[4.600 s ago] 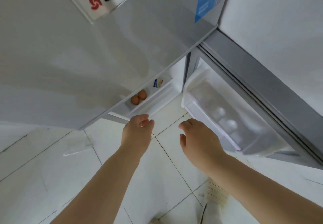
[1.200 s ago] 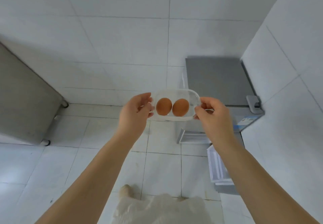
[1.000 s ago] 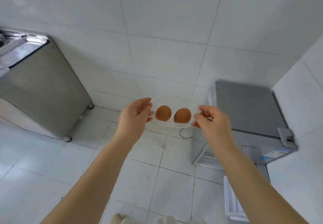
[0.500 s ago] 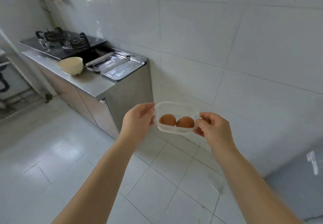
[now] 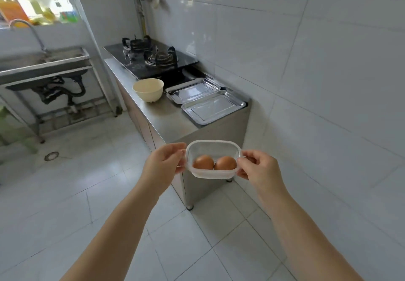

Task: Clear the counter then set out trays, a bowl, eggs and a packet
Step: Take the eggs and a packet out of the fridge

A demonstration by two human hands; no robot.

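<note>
The left hand (image 5: 163, 162) pinches the left end of a clear tub (image 5: 213, 160), and the right hand (image 5: 258, 168) pinches the right end, so both hands hold it up in the air over the floor (image 5: 65, 193). Two brown eggs sit side by side in the tub, touching each other: the left egg (image 5: 203, 162) and the right egg (image 5: 225, 163). The tub is level and has no lid on it. It hangs in front of the near end of the table (image 5: 168, 116), not over the top of it. From the tub, the table top lies up at 12 o'clock. On the table, the near tray (image 5: 213, 106) is shiny metal and sits at the end by the wall. The far tray (image 5: 192, 90) is just beyond it, at about 11 o'clock from the near one, and their edges look like they meet. A cream bowl (image 5: 148, 89) stands upright at 9 o'clock from the far tray, close beside it. Past the bowl and trays, at 12 o'clock, is a black stove (image 5: 151, 59) with two burners. Far off at 10 o'clock from the tub is a metal sink (image 5: 43, 61) on legs with a bent tap (image 5: 28, 31) over it.
</note>
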